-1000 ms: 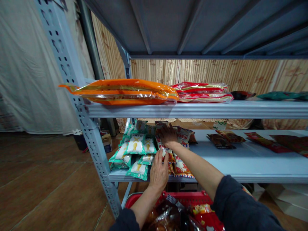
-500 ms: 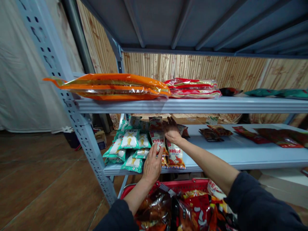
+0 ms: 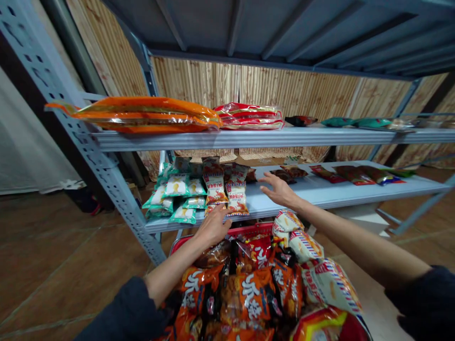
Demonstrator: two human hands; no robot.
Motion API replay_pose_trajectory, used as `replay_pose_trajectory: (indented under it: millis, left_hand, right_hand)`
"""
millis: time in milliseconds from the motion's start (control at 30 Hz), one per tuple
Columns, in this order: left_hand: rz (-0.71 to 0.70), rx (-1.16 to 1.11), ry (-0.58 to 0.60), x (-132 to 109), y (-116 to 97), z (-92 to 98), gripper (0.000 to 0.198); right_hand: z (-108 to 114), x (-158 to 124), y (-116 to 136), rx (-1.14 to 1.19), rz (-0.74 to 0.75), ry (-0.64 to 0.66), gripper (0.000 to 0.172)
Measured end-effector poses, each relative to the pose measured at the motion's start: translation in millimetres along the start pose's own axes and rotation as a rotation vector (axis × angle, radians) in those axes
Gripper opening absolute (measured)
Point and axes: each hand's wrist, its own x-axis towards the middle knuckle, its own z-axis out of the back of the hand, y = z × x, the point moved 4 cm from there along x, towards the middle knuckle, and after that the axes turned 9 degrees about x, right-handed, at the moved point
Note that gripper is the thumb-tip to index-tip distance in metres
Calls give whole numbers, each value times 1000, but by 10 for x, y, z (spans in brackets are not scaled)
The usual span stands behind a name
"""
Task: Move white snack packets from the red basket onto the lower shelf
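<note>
My left hand [image 3: 213,227] hovers open at the front edge of the lower shelf [image 3: 320,196], fingertips close to the white-and-red snack packets [image 3: 227,194]. My right hand [image 3: 279,189] is open with fingers spread, held just above the bare shelf to the right of those packets. It holds nothing. Green-and-white snack packets [image 3: 174,194] lie in rows to the left of the red ones. Below my arms a red basket [image 3: 249,232] is heaped with orange and red snack bags [image 3: 249,293].
The upper shelf [image 3: 249,138] carries a large orange bag [image 3: 138,113], red bags [image 3: 250,116] and green packets [image 3: 355,122] further right. Dark and red flat packets [image 3: 341,173] lie on the lower shelf's right half. A perforated grey upright [image 3: 85,142] stands left; brown tiled floor surrounds.
Both hands have drawn back from the snack packets; the right hand moved right onto the bare shelf. The view has pulled back and shifted right, showing more of the basket.
</note>
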Motion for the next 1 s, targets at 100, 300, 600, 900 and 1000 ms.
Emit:
replay_pose_trajectory:
  millis: [100,300,600,900,1000]
  left_hand:
    - [-63,-66,109,-291,-238,14,34]
    - [-119,-186,238,-720,-627,-104,33]
    - [-129,-209,326,-914,-894,-246,35]
    - [-201,-241,365,-876,-1049,-295,36]
    - [-217,-256,368,-841,-1067,-346,37]
  right_hand:
    - [232,-517,-223,57,-151,139,31]
    - [337,-1601,-878,136,-443,331,28]
    - [302,-2282,-1335,228,-882,237,44]
    - [534,-2629,-1206,559,-691,438,62]
    - [634,-2692,-1096,552,-620,562,58]
